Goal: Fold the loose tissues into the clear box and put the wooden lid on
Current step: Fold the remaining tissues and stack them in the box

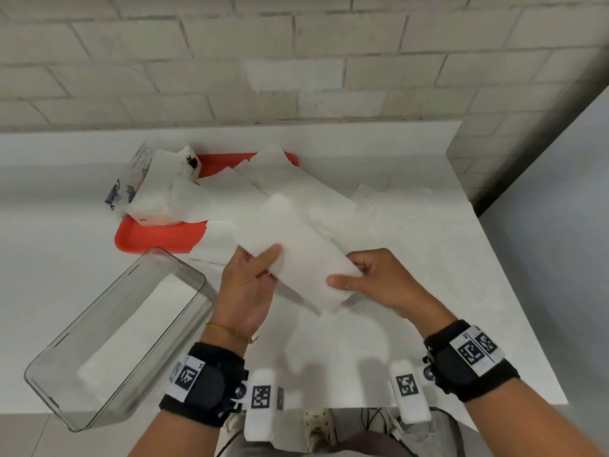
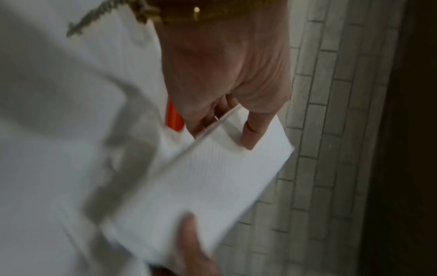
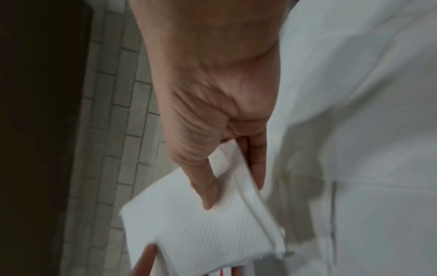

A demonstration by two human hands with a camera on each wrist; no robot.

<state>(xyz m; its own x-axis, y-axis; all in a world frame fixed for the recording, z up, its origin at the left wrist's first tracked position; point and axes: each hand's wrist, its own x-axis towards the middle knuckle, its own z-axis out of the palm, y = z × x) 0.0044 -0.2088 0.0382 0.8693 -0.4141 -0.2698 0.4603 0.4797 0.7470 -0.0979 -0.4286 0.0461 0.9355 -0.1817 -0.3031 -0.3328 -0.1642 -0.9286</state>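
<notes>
At centre frame we pinch a folded white paper tissue (image 1: 306,268) by both ends, left hand (image 1: 250,285) and right hand (image 1: 379,285), its long axis diagonal, the clear plastic box (image 1: 82,407) lower left, nearer our left.

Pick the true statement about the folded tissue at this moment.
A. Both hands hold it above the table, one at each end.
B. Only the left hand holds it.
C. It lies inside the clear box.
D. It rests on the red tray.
A: the left hand and right hand each pinch an end of the folded tissue, beside the clear box.
</notes>
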